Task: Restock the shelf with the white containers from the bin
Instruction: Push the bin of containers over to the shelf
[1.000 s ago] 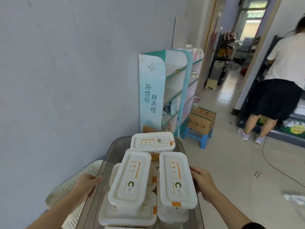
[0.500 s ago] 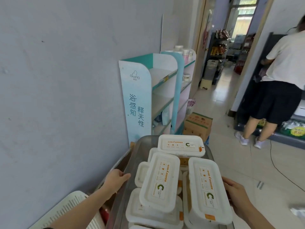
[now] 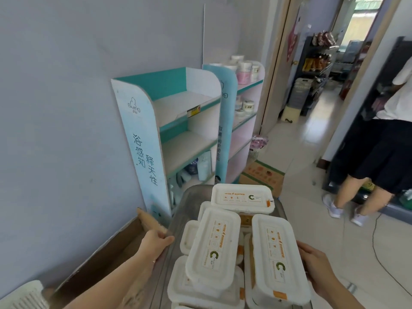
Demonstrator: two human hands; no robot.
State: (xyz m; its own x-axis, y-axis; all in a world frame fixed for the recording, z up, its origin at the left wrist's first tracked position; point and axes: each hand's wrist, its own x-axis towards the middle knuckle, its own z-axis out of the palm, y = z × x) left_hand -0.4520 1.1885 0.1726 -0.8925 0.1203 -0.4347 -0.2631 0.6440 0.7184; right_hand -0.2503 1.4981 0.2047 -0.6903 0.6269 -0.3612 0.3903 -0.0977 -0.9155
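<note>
Head camera looks down on a translucent grey bin [image 3: 189, 197] heaped with lidded white containers [image 3: 213, 248] (orange and green labels on their tops). The left hand [image 3: 156, 241] grips the bin's left rim, fingers curled over it. The right hand [image 3: 316, 266] clasps the right rim, its fingertips hidden behind a container. Just beyond the bin, the teal-and-white shelf [image 3: 185, 103] stands against the wall. A cardboard box [image 3: 107, 248] lies left of the bin.

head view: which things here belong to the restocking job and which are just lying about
Job: white containers, grey bin held by left hand and right hand, teal shelf.
Lying about: cardboard box, jars on the pink shelf, white basket.
</note>
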